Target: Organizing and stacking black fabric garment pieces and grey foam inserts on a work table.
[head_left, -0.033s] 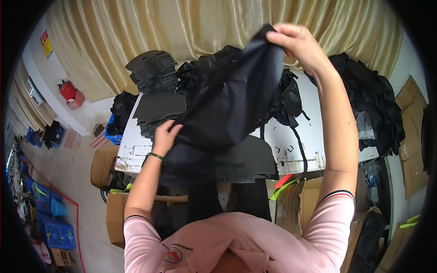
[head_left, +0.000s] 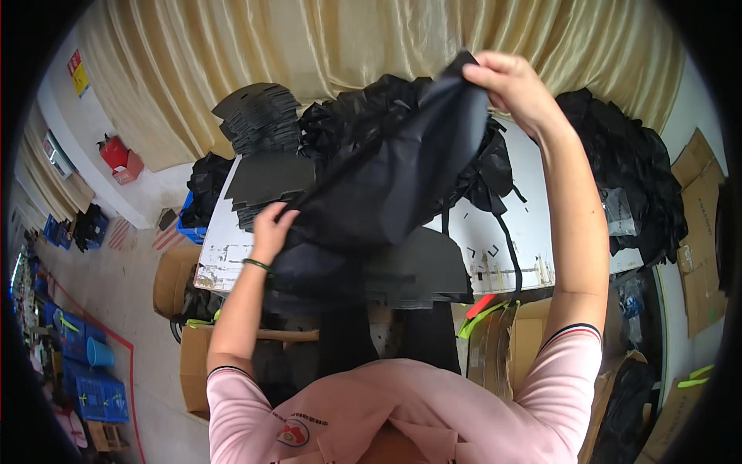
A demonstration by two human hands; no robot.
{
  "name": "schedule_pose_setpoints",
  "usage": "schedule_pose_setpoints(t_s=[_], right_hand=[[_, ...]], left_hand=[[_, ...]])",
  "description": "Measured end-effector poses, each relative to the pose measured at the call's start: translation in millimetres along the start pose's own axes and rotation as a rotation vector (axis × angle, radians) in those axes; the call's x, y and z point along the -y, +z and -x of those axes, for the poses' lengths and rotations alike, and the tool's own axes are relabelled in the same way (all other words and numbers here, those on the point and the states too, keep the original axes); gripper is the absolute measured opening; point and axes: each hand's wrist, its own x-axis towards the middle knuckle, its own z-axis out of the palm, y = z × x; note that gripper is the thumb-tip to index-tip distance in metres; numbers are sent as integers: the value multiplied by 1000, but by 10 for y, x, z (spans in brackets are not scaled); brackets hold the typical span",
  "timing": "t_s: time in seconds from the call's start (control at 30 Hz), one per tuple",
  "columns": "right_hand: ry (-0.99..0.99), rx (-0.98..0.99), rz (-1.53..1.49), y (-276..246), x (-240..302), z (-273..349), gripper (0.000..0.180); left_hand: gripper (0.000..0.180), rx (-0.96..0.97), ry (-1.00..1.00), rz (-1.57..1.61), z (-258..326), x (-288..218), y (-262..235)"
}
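A large piece of black fabric [head_left: 363,193] hangs stretched slantwise between my two hands over the white table. My right hand [head_left: 506,81] pinches its upper corner, raised high at the far side. My left hand [head_left: 270,232] grips the fabric's lower left edge between thumb and fingers, and a dark green bangle circles that wrist. Beneath the cloth, near the table's front edge, lies a stack of dark grey shaped panels [head_left: 429,267], partly covered. Another stack of such panels [head_left: 270,179] sits just beyond my left hand. The cloth's lower part is blurred.
Farther back stands a taller panel stack [head_left: 259,116] beside heaped black fabric [head_left: 332,127]. A big black pile [head_left: 618,170] fills the right side. The white table [head_left: 533,224] carries loose black straps. Cardboard boxes [head_left: 495,340] stand below its front edge; a curtain [head_left: 309,46] hangs behind.
My right hand has come slightly down and to the right with the fabric corner. My left hand has shifted a little to the left, so the cloth is drawn wider.
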Motion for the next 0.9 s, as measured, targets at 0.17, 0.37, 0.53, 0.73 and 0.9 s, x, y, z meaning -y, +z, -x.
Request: schedule_pose_setpoints(t_s=[0.17, 0.37, 0.53, 0.73, 0.9], right_hand=[[325, -24, -304, -75, -902, 439, 14], [320, 120, -592, 108, -1574, 1050, 12], [404, 193, -425, 352, -1990, 1807, 26], [535, 235, -253, 607, -2312, 2437, 30], [638, 243, -74, 558, -2260, 2379, 28]], left_hand=[[13, -180, 158, -237, 109, 243, -672], [30, -171, 238, -424, 505, 160, -927], [37, 22, 221, -454, 925, 312, -736], [35, 190, 166, -450, 1303, 484, -440], [37, 170, 207, -503, 1326, 473, -387]])
